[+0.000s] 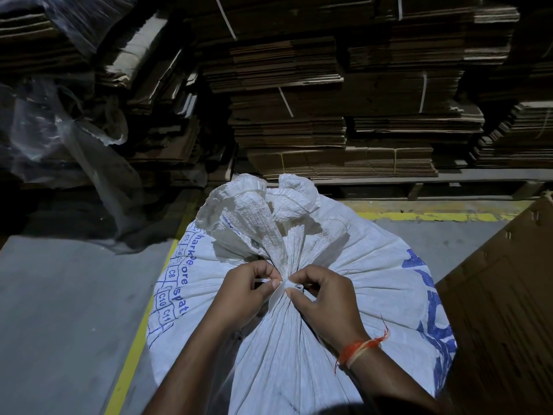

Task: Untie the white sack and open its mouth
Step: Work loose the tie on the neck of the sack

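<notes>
A full white woven sack point(374, 265) with blue print stands upright in front of me. Its neck is gathered and bound by a white tie strip point(279, 290), and the crumpled mouth point(263, 211) flares above the knot. My left hand point(244, 295) pinches the strip at the knot from the left. From the right, my right hand point(323, 298), with an orange thread on its wrist, pinches the knot with thumb and fingers. The knot itself is partly hidden by my fingertips.
Tall stacks of flattened cardboard point(344, 100) strapped in bundles rise behind the sack. Clear plastic sheeting point(74, 139) hangs at the left. A yellow floor line point(134, 348) crosses the grey floor beside the sack. A brown cardboard sheet point(502, 310) leans at the right.
</notes>
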Motion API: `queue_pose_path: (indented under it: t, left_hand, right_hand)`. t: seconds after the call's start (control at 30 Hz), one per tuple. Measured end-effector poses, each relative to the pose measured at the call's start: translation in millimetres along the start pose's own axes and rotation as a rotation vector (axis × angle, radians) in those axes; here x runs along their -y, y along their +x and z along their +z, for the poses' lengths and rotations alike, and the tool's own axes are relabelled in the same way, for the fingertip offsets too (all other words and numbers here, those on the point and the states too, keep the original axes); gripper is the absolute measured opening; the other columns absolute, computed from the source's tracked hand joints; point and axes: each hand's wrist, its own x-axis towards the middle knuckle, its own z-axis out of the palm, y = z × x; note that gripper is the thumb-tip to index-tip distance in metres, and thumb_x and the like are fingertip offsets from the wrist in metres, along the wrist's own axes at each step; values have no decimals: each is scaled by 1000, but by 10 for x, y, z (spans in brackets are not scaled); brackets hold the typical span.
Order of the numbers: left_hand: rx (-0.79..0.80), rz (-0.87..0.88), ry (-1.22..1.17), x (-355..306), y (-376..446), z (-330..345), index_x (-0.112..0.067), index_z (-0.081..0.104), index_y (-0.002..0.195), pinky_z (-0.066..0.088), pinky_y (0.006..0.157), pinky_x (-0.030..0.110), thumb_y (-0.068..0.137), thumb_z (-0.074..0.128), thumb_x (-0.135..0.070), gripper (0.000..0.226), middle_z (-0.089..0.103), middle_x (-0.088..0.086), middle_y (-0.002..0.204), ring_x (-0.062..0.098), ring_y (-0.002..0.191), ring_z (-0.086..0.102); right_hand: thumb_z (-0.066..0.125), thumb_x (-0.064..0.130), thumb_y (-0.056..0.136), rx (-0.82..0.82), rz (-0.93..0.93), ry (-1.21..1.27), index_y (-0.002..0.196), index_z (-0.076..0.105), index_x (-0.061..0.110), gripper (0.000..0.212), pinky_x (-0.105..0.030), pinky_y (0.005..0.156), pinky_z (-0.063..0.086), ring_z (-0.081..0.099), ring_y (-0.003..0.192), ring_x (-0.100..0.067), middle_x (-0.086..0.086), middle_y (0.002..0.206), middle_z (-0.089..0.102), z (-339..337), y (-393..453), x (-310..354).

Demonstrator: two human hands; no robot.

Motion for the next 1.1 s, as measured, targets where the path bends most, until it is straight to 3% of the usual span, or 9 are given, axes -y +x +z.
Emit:
queue_pose_path:
  t: [0.13, 0.3, 0.53, 0.83, 1.1]
  left_hand:
    - [7, 11, 26, 9, 1, 9, -19, 72, 90, 59, 72, 36, 99, 69, -16, 10, 78, 19, 85, 36, 82, 77]
    - [-13, -11, 11, -13, 3, 32, -19, 73, 87, 51, 55, 25, 98, 70, -16, 12, 77, 17, 83, 37, 71, 73]
    - [-44, 34, 48, -17, -16, -49, -25, 76, 85, 55, 74, 22, 90, 79, -14, 13, 80, -4, 89, 9, 86, 74]
    - [-58, 25, 59, 16, 5, -29, -22, 75, 84, 58, 83, 39, 92, 77, -14, 12, 79, -2, 88, 17, 89, 74]
    - [-56, 10, 53, 19, 14, -5, -22, 75, 84, 60, 72, 38, 93, 75, -14, 12, 78, 3, 85, 24, 82, 75]
  right_hand:
    - [84, 19, 79, 3, 9, -1, 87, 79, 24, 11, -34, 80, 62, 73, 83, -4, 13, 82, 77, 3, 1, -8]
    - [83, 17, 79, 4, 4, 23, 84, 78, 25, 10, -37, 79, 62, 73, 82, -8, 12, 80, 77, 10, 3, -8]
    - [84, 18, 79, 11, 8, 23, 85, 79, 23, 10, -35, 80, 62, 73, 83, -5, 12, 81, 77, 8, 10, -9]
    - [84, 20, 80, 10, 0, -6, 87, 79, 24, 10, -32, 81, 62, 72, 84, -3, 13, 83, 77, 8, 8, -8]
    - [83, 20, 80, 8, 3, -4, 87, 78, 24, 10, -35, 81, 62, 72, 84, -5, 14, 83, 76, 13, 5, -22]
